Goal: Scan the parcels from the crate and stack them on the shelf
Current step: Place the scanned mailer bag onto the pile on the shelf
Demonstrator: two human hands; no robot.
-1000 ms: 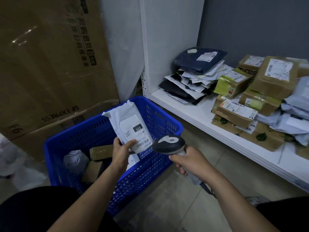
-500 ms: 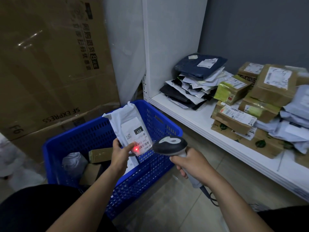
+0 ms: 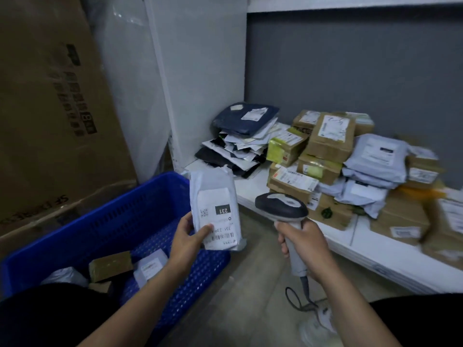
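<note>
One white parcel (image 3: 213,196) is being gripped by the left hand (image 3: 186,237) at 2 o'clock from the blue crate (image 3: 112,221). The scanner (image 3: 280,205) is being gripped by the right hand (image 3: 304,242), at 3 o'clock from the parcel.

Bare forearms (image 3: 150,296) — black clothing (image 3: 37,319) fills both lower corners, apparently trousers.

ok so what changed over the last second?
The white mailer parcel, gripped by the left hand, moved right, from over the blue crate toward the shelf. The scanner's red dot lit its label half a second ago and is gone now. Unchanged: the right hand grips the barcode scanner, nothing was let go, and the stacked parcels sit as before.
</note>
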